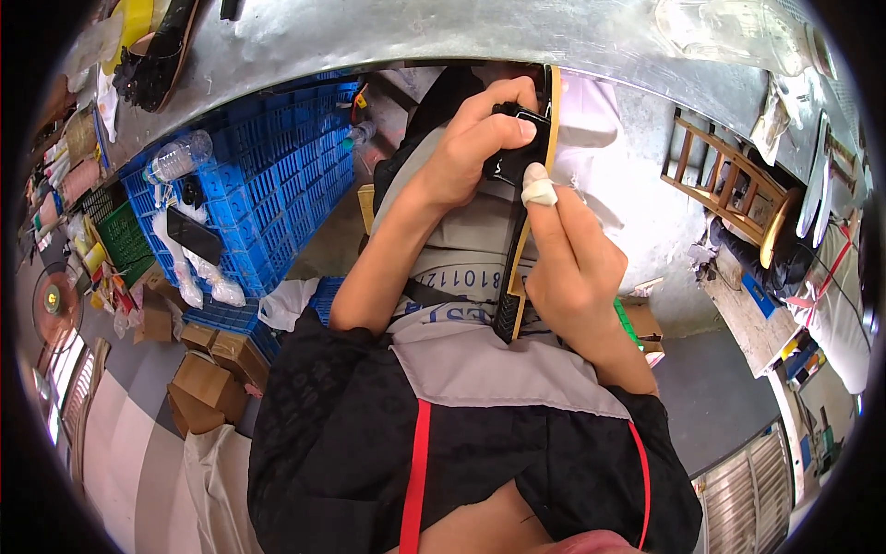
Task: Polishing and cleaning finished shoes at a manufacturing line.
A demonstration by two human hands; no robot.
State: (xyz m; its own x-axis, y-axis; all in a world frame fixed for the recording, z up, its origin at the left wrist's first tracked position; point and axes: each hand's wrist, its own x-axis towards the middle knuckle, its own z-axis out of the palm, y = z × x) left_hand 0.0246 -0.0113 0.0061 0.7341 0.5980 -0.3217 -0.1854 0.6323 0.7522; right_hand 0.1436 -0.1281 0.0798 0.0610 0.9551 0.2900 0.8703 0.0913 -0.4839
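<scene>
A glossy black sandal [506, 166] with a tan-edged sole stands on its side above my lap, its long edge running toward me. My left hand [475, 148] is closed round its wide black upper, the thumb pressed on top. My right hand [577, 263] is closed at the sole's right edge, its fingertips against the upper. A white wrap [539, 192] sits round one of its fingers near the tip. The right thumb is hidden. The sandal's dark heel end points down toward my apron [508, 374].
Ahead runs a metal bench [388, 32], with another black shoe [159, 57] at its left. Blue crates [268, 185] stand left, carrying a plastic bottle [180, 155] and a phone [194, 235]. Cardboard boxes [208, 392] lie below them. A wooden rack [729, 185] stands right.
</scene>
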